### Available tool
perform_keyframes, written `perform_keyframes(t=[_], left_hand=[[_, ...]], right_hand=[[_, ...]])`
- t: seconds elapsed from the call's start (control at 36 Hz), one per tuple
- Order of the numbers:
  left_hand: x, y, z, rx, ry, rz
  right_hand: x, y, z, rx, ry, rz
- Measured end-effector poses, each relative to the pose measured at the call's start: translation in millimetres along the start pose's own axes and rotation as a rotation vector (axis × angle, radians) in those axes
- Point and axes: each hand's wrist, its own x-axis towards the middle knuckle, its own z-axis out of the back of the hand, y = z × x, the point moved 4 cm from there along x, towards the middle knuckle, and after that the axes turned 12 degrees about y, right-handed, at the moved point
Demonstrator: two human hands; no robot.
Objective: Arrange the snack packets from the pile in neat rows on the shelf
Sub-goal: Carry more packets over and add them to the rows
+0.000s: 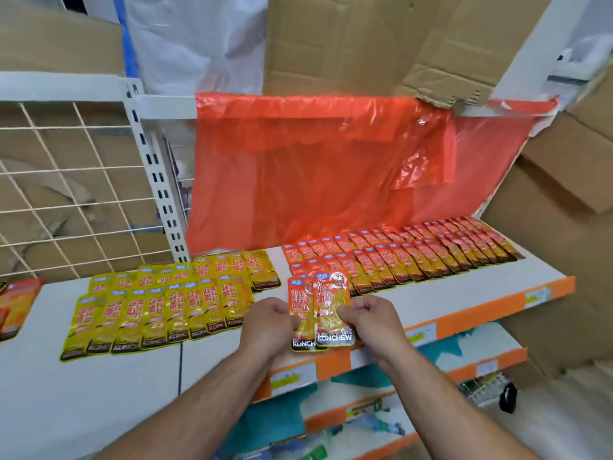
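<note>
On the white shelf (99,393) lie two rows of yellow snack packets (159,307) at the left and two rows of orange snack packets (404,257) at the right, overlapping like tiles. My left hand (272,322) grips one orange packet (300,313) by its left edge. My right hand (368,318) pinches a second orange packet (331,303) that overlaps the first. Both held packets hover over the shelf's front, just left of the orange rows.
A red plastic bag (315,174) hangs behind the shelf. Another orange packet (16,307) lies at the far left edge. Cardboard boxes (557,227) stand right and behind. A wire grid panel (66,180) is at the left. Lower shelves (398,403) sit below.
</note>
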Motion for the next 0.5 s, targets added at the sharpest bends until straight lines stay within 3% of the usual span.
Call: perform_keyframes(t=[0.25,0.5], left_hand=[[36.1,-0.7,-41.3,0.053,-0.04,0.067],[56.1,-19.3,-72.3,0.183,-0.28,0.104]], right_hand=[[39.8,-12.3,33.6,-0.044,0.025,-0.049],[76.1,-13.3,82.8,-0.131,0.148,0.006]])
